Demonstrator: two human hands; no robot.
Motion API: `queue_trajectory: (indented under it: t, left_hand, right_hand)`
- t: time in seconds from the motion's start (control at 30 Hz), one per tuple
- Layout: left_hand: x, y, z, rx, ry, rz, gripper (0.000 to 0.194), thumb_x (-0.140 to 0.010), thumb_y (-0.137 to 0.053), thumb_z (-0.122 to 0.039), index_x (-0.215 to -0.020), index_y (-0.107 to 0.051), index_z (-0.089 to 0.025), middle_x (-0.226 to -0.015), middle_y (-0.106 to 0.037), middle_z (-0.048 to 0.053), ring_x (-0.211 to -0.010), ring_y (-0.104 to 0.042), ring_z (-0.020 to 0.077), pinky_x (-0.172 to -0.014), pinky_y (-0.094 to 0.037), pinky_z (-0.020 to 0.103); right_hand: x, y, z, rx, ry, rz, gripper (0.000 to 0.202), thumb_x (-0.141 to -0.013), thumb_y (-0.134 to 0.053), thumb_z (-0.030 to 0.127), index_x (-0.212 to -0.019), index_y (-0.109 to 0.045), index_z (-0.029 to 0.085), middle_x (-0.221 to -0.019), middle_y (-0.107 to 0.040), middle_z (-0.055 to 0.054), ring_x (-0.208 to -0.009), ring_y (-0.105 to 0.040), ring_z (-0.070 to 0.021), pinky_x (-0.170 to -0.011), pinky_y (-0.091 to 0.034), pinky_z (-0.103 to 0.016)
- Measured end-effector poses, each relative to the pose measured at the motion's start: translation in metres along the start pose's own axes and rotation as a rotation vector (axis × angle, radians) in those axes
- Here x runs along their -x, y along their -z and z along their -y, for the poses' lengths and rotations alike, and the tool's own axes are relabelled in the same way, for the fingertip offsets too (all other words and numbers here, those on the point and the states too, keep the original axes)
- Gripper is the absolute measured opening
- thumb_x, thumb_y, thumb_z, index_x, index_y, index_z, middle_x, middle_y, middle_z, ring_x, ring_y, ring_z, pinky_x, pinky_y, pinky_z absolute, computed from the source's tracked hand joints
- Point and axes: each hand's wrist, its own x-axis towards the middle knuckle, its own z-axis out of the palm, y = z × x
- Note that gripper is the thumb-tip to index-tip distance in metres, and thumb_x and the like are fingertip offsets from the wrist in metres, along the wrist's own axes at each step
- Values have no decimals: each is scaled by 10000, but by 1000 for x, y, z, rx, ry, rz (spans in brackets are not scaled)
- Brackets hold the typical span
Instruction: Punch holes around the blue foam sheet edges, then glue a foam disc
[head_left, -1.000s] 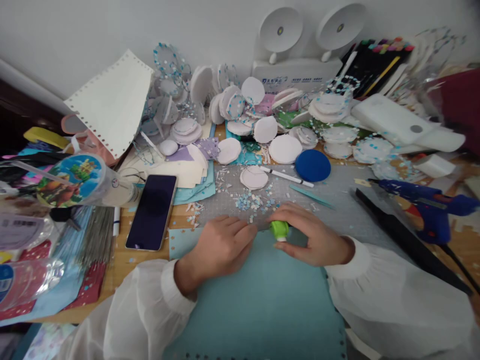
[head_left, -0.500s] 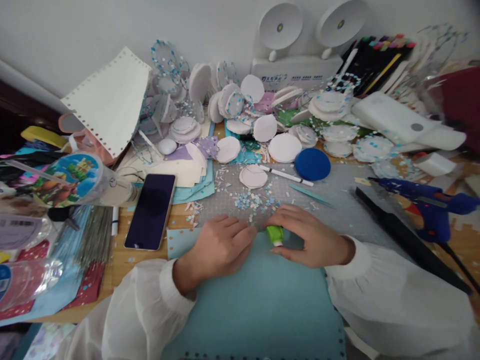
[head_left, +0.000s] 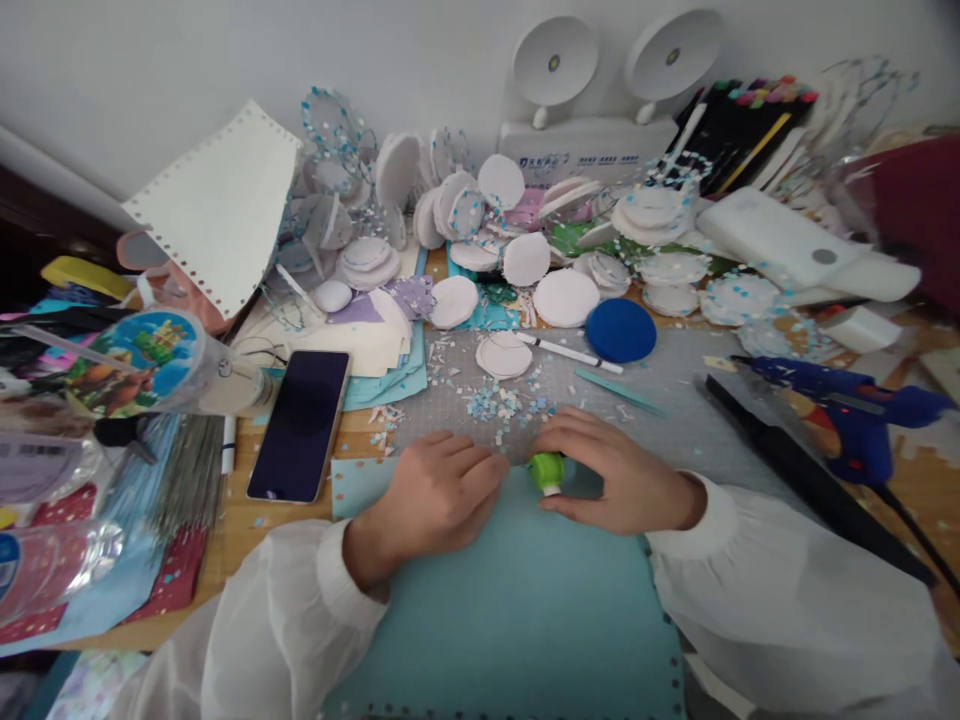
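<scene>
At the left, a phone lies on the table, just beside the blue sheet. My left hand rests curled over the sheet's upper edge, its grip closed in, though I cannot tell whether anything is inside. Then comes the green punch, at that same edge, held in the narrow grip of my right hand between thumb and fingers. Beyond it lies a blue disc, and farther right a glue gun.

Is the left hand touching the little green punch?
Apart. The head view shows blue-green paper between the left hand and the green punch.
</scene>
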Motion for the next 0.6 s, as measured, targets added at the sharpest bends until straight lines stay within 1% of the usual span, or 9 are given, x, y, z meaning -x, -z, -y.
queue_trajectory:
  t: [0.23, 0.43, 0.6]
  left_hand:
    - [0, 0, 0, -7, -18, 5, 96, -864, -484, -121, -881, -575, -148, -647, -607, 2, -588, -531, 152, -542, -361, 297]
    - [0, 0, 0, -5, -11, 11, 102, -872, -479, -130, -891, -577, -153, -665, -622, 6, -608, -550, 150, -559, -381, 295]
    - [0, 2, 3, -66, -27, 2, 97, -868, -484, -126, -859, -576, -156, -637, -605, -5, -580, -536, 148, -534, -356, 297]
  right_hand:
    - [0, 0, 0, -12, -21, 20, 291, -801, -668, 311, -1033, -552, 179, -947, -596, -78, -898, -527, -233, -829, -419, -397]
    - [-1, 0, -1, -11, -22, 34, 302, -792, -679, 339, -1024, -569, 181, -941, -600, -81, -879, -531, -235, -802, -427, -392]
    - [0, -7, 0, 60, -70, -24, 275, -804, -678, 355, -989, -566, 184, -934, -615, -82, -883, -531, -245, -792, -419, -407]
